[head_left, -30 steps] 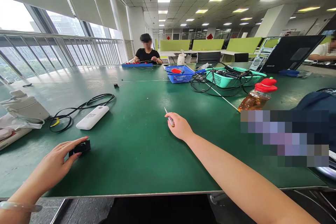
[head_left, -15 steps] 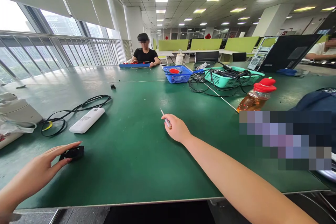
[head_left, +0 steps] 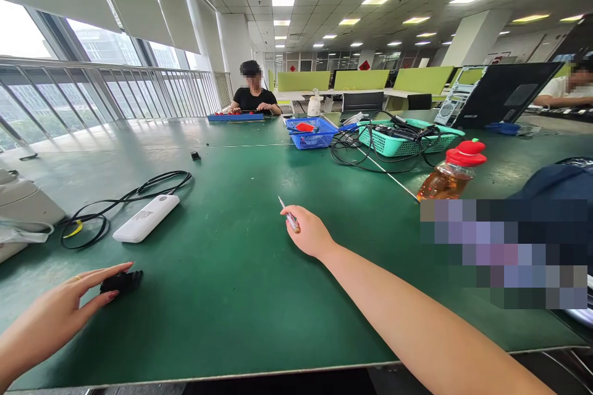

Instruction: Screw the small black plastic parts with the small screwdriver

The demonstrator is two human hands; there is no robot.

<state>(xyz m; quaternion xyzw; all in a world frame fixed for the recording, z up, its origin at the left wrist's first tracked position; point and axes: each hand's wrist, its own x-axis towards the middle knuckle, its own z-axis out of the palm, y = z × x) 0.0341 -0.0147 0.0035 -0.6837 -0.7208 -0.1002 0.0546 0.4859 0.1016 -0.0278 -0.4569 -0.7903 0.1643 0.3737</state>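
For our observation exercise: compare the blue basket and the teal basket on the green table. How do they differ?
The blue basket is smaller and squarer; the teal basket is longer and shallower. The blue basket holds a red item; the teal basket is piled with black cables that spill onto the table. Both are perforated plastic baskets standing upright, side by side.

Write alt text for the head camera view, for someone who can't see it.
On a green table, the left hand touches a small black part while the right hand holds a thin screwdriver. A white power bank and black cable lie beyond.
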